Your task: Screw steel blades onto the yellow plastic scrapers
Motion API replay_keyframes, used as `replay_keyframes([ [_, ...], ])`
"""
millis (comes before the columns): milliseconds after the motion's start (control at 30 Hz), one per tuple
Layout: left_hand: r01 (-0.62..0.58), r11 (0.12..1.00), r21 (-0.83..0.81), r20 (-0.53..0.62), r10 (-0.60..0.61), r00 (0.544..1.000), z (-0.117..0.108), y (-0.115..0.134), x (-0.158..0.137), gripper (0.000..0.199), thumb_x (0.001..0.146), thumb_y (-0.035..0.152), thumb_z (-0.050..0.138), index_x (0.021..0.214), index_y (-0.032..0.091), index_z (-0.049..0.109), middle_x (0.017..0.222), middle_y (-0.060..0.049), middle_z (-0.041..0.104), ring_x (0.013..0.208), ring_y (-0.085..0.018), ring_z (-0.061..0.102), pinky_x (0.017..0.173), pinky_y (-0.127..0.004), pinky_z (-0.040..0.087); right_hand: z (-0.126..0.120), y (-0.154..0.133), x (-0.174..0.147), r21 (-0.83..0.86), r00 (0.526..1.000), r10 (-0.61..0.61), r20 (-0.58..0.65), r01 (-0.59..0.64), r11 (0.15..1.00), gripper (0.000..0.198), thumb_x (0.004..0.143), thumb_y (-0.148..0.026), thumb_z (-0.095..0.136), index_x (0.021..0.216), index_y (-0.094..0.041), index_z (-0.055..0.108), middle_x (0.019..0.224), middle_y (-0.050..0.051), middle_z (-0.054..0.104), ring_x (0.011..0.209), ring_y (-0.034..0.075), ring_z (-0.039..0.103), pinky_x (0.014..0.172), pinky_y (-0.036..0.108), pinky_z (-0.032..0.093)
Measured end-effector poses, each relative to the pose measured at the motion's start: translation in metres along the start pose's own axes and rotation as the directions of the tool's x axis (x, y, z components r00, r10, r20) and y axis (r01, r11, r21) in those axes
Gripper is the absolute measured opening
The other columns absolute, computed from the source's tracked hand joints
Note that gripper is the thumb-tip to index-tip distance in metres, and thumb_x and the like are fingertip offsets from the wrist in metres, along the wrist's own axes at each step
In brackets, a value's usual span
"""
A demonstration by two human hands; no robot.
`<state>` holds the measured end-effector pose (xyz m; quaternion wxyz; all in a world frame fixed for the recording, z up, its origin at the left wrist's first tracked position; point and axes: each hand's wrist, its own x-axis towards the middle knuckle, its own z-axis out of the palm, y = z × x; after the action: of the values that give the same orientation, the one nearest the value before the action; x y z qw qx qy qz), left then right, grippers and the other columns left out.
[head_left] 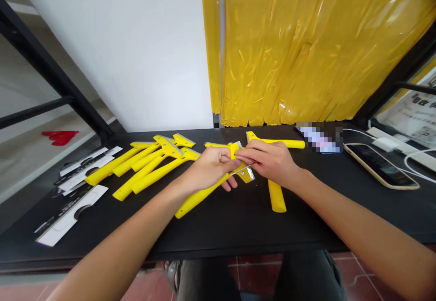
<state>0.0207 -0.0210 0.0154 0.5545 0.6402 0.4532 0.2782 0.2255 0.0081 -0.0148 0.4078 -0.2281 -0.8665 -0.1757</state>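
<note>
My left hand [213,167] is closed around the neck of a yellow scraper [197,197], whose handle slants toward the front edge. Close by the thumb, a small yellow piece with a metallic edge [235,149] stands up; its link to the scraper is unclear. The fingertips of my right hand [270,158] pinch together against that piece; what they hold is hidden. A thin metal strip [241,169] runs between both hands. Below my right wrist lies another yellow scraper handle [277,196]. Behind the right hand rests a further yellow scraper [289,143].
Several yellow scrapers [146,171] lie in an overlapping group on the black table [218,239]. White-and-black cards [73,217] are at left. At right are a phone [381,165], a blurred-out device [320,138], and a white power strip with cables [405,144].
</note>
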Motion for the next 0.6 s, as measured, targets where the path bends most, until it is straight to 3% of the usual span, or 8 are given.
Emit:
replay_keyframes([
  [267,-0.009,0.998,0.061,0.025,0.007,1.0,0.002,-0.002,-0.002,0.022,0.093,0.036,0.062,0.086,0.016,0.054,0.064,-0.001,0.063,0.056,-0.019,0.07,0.046,-0.027,0.054,0.0,0.001,-0.004,-0.008,0.995,-0.014,0.101,0.015,1.0,0.024,0.097,-0.016,0.054,0.099,-0.027,0.074,0.084,-0.003,0.069,0.063,0.008,0.055,0.054,0.025,0.035],
  [333,-0.013,0.997,0.076,0.024,0.011,1.0,0.003,-0.003,-0.002,0.023,0.093,0.037,0.062,0.085,0.016,0.054,0.064,0.0,0.062,0.055,-0.019,0.069,0.045,-0.026,0.054,0.001,-0.001,-0.003,0.063,0.993,0.035,0.117,-0.042,0.997,0.024,0.097,-0.016,0.054,0.099,-0.028,0.075,0.086,-0.002,0.068,0.066,0.009,0.056,0.055,0.025,0.035],
  [400,-0.034,0.995,0.097,0.019,0.032,0.999,0.002,-0.004,-0.002,0.023,0.092,0.037,0.062,0.084,0.017,0.054,0.066,0.0,0.062,0.056,-0.019,0.069,0.045,-0.026,0.053,0.003,-0.003,-0.001,0.223,0.979,0.153,0.136,-0.181,0.958,0.018,0.096,-0.019,0.058,0.097,-0.026,0.075,0.088,0.0,0.066,0.069,0.01,0.056,0.058,0.025,0.037],
  [467,-0.064,0.99,0.127,0.015,0.063,0.998,0.001,-0.005,-0.002,0.021,0.091,0.035,0.062,0.084,0.017,0.055,0.068,-0.001,0.063,0.057,-0.019,0.069,0.044,-0.026,0.052,0.005,-0.005,0.002,0.403,0.915,0.349,0.201,-0.402,0.822,0.016,0.091,-0.025,0.065,0.106,-0.024,0.072,0.089,0.001,0.062,0.069,0.011,0.054,0.059,0.025,0.039],
  [533,-0.091,0.983,0.161,0.025,0.088,0.996,0.0,-0.007,-0.001,0.019,0.091,0.034,0.061,0.085,0.016,0.057,0.068,-0.001,0.063,0.057,-0.018,0.069,0.043,-0.025,0.05,0.007,-0.005,0.005,0.522,0.794,0.511,0.33,-0.605,0.601,0.037,0.084,-0.03,0.073,0.119,-0.024,0.065,0.09,0.0,0.06,0.07,0.012,0.053,0.061,0.026,0.042],
  [600,-0.097,0.975,0.201,0.039,0.091,0.995,-0.001,-0.009,-0.001,0.019,0.09,0.034,0.06,0.084,0.016,0.058,0.067,-0.001,0.064,0.057,-0.018,0.068,0.044,-0.025,0.05,0.008,-0.003,0.007,0.561,0.68,0.553,0.482,-0.724,0.401,0.04,0.078,-0.036,0.078,0.113,-0.022,0.067,0.089,0.0,0.061,0.073,0.013,0.054,0.065,0.028,0.045],
])
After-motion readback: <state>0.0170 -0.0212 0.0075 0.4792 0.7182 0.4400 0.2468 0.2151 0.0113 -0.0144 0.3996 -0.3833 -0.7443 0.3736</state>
